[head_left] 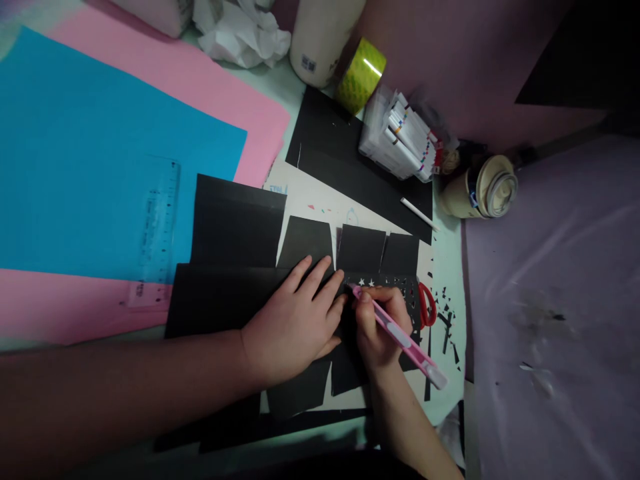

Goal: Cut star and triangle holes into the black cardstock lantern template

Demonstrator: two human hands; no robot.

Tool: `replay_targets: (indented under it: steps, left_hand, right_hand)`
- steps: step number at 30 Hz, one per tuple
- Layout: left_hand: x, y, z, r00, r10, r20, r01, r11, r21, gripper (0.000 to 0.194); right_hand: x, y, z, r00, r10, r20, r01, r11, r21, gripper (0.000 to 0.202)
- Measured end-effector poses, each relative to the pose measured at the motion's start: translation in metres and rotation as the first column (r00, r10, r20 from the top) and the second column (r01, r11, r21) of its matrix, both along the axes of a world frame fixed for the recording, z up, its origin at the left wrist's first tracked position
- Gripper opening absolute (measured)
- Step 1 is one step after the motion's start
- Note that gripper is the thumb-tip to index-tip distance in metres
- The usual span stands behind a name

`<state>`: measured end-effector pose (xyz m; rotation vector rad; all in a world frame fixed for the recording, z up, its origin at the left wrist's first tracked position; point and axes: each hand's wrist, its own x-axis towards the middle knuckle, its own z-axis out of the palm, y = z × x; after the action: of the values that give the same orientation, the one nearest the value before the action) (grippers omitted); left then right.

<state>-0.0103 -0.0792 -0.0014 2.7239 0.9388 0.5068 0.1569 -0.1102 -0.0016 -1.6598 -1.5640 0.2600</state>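
Note:
Black card [220, 300] with cut flaps along its edges lies across the table. My left hand [295, 317] rests flat on it, fingers spread, pressing near the middle. In my right hand [383, 327] is a pink craft knife [400, 337], gripped like a pen. Its tip touches the card just right of my left fingertips, though the blade itself is too small to make out. Small star-shaped and angular cut-outs [367, 283] show pale beside the tip. Red scissor handles [427, 305] stick out at the card's right edge.
A clear ruler [160, 233] lies on blue paper [90, 153] over pink paper [270, 127]. Behind are crumpled tissue [240, 33], yellow tape [363, 77], a box of markers [400, 137] and a lidded cup [483, 190]. Black scraps [447, 330] litter the right edge.

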Motion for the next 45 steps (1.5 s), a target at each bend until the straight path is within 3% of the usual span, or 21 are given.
replay_targets:
  steps: [5, 9, 12, 20, 45]
  left_hand:
    - [0.000, -0.001, 0.001, 1.000, 0.001, -0.013, -0.001, 1.000, -0.009, 0.055]
    - [0.000, -0.002, 0.001, 1.000, -0.003, -0.014, 0.003, 1.000, -0.011, 0.053]
    - [0.000, -0.001, 0.000, 1.000, 0.001, -0.012, -0.001, 1.000, -0.012, 0.054]
    - [0.000, 0.000, 0.000, 1.000, 0.010, -0.002, -0.011, 1.000, -0.012, 0.054]
    - [0.000, -0.002, -0.002, 1.000, 0.015, 0.011, -0.015, 1.000, 0.015, 0.053]
  right_hand:
    - [0.008, -0.001, 0.008, 0.959, -0.116, -0.257, 0.089, 0.990, -0.113, 0.008]
    - [0.023, 0.009, 0.027, 0.955, -0.071, -0.289, -0.016, 0.958, -0.288, 0.011]
    - [0.032, 0.021, 0.028, 0.948, -0.025, -0.318, -0.090, 0.934, -0.344, 0.013]
    - [0.031, 0.026, -0.002, 0.970, 0.191, -0.153, -0.206, 0.975, -0.086, 0.013]
    - [0.029, 0.026, 0.001, 0.968, 0.250, -0.012, -0.250, 0.965, -0.076, 0.012]
